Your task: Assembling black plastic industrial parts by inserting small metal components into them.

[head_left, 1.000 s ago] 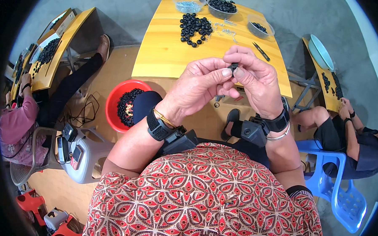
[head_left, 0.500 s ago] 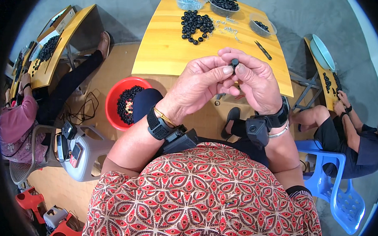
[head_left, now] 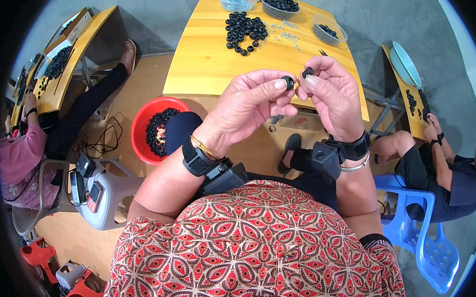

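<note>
Above the near edge of the yellow table (head_left: pixel 199 67), my two hands are close together but apart. My left hand (head_left: pixel 245 103) pinches a round black part with a hole in its face (head_left: pixel 288 83) between thumb and fingers. In my right hand (head_left: pixel 337 100), thumb and forefinger grip a small black piece (head_left: pixel 307 72), partly covered by the fingertips. Beyond my hands lies a pile of round black parts (head_left: pixel 245 29), some showing holes. Small clear or silvery bits (head_left: pixel 286 35) are scattered beside it. The tip of a dark tool (head_left: pixel 323 52) shows behind my right hand.
Along the table's back stand a bowl of bluish bits (head_left: pixel 237 2), a bowl of black parts (head_left: pixel 279 12) and a smaller bowl (head_left: pixel 330 39). A red basin (head_left: pixel 138 131) with black parts is by my left knee. Co-workers sit at tables on both sides; a blue stool (head_left: pixel 430 247) stands right.
My hands have moved apart, the right one shifting up and to the right. The black item formerly between both hands' fingertips now shows as separate pieces, one in each hand.
</note>
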The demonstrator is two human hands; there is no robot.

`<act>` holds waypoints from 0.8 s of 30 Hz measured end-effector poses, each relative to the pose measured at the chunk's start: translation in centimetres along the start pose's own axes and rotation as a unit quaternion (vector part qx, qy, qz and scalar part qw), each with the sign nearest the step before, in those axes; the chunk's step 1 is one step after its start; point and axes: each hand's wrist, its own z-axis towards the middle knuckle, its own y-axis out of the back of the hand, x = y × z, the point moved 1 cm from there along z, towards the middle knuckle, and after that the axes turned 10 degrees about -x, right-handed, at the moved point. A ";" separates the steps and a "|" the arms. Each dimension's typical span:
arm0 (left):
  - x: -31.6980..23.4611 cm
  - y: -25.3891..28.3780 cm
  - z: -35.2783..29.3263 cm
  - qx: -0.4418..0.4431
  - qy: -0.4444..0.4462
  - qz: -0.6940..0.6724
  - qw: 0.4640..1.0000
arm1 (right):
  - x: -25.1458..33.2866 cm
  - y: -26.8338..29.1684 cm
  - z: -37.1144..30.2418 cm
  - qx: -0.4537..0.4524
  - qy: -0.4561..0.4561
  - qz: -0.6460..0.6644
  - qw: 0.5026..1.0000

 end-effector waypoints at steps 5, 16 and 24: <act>0.1 0.1 0.0 0.004 0.001 -0.001 1.000 | 0.1 0.1 -0.1 0.018 -0.025 0.021 0.999; 0.0 -0.5 -0.2 -0.020 -0.018 -0.005 1.000 | -0.9 0.1 -0.3 -0.008 -0.027 0.062 0.998; -0.1 -0.3 -0.1 -0.016 -0.018 0.006 1.000 | -0.7 0.0 -0.4 -0.008 0.017 -0.009 1.000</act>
